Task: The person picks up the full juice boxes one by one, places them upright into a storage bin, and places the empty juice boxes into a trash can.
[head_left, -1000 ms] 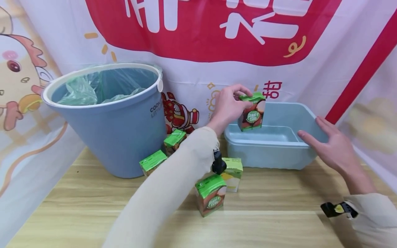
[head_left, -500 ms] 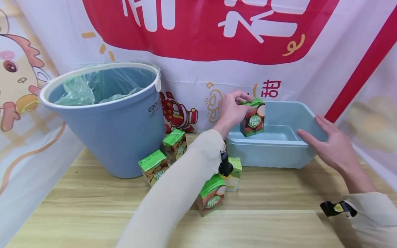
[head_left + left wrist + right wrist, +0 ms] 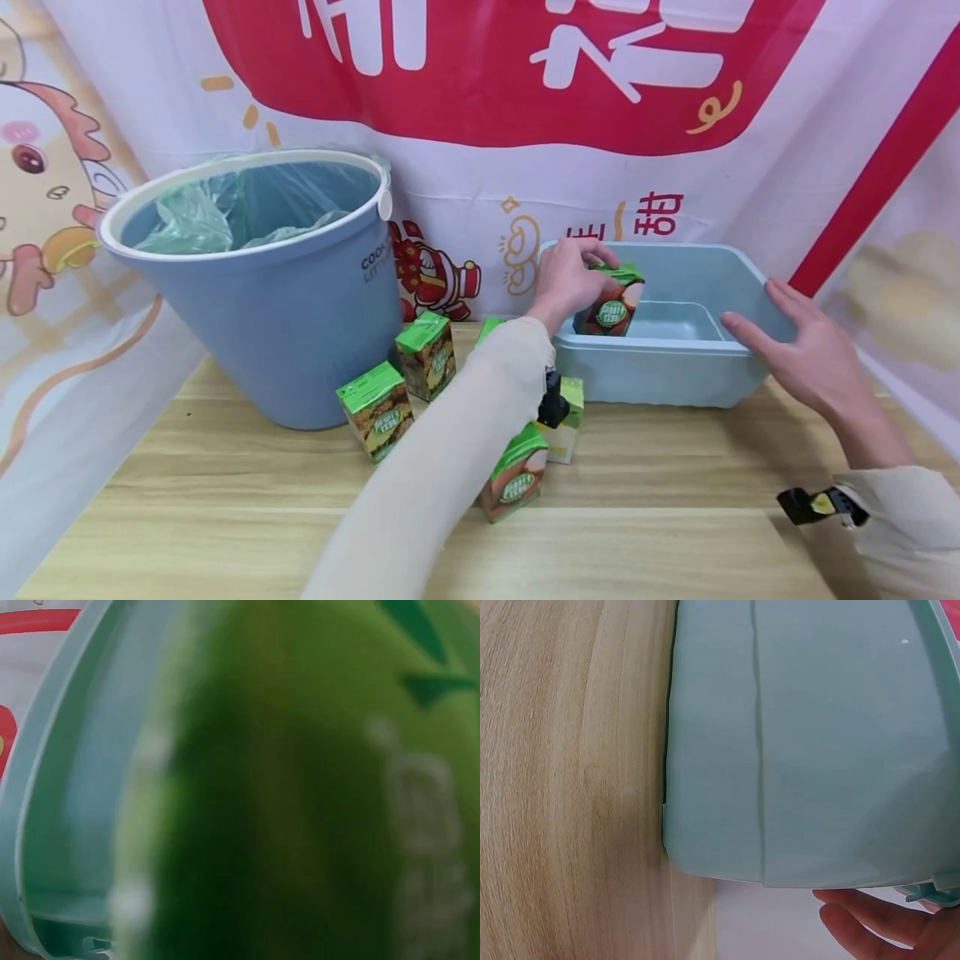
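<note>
My left hand (image 3: 573,279) pinches the top of a carton (image 3: 611,310) with a green top and brown-red sides. This carton is partly inside the left end of the pale blue basin (image 3: 660,371), its lower part hidden behind the near rim. Up close in the left wrist view, a blurred green surface (image 3: 322,787) fills most of the picture. At the basin's right end rests my right hand (image 3: 810,358), thumb spread away from straight fingers. The right wrist view shows its fingers (image 3: 877,919) beside the basin's end wall (image 3: 840,765).
A blue bucket (image 3: 300,325) with a clear bag liner stands at the left. Several cartons stand on the wooden table (image 3: 637,542): two brown ones (image 3: 378,425) near the bucket, a red-brown one (image 3: 517,483) and a yellow-green one (image 3: 566,425) partly behind my left sleeve.
My left hand has lowered the carton from above the basin's rim until its lower part passed behind the near wall. The right hand has stayed at the basin's right end.
</note>
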A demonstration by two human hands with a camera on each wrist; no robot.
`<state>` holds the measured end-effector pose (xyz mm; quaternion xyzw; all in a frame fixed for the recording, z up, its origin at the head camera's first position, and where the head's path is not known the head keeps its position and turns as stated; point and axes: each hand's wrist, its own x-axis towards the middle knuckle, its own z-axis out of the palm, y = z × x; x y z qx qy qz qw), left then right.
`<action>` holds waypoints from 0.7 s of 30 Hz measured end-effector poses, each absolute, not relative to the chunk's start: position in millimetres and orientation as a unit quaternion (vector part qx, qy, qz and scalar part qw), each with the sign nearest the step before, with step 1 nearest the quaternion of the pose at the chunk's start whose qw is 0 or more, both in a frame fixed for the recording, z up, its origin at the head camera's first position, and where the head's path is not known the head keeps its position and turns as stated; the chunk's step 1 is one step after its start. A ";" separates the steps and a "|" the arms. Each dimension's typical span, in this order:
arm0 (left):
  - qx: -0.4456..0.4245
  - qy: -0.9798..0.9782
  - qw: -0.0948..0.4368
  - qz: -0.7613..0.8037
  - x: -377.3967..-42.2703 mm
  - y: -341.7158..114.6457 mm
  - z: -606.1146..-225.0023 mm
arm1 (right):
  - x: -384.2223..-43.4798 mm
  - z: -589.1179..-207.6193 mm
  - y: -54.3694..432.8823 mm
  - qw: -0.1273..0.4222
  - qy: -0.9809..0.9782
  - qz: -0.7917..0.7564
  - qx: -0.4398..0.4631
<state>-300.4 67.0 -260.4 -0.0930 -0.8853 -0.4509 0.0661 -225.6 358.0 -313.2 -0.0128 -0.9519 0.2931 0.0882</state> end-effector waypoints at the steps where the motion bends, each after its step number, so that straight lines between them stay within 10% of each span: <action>1: -0.097 -0.888 0.064 -0.445 -300.3 67.2 -260.7 | -225.6 -313.1 358.1 0.089 -0.952 0.293 -0.012; 21: -0.112 -0.942 0.034 -0.314 -302.6 73.8 -265.1 | -225.9 -314.3 359.1 0.092 -0.951 0.295 -0.008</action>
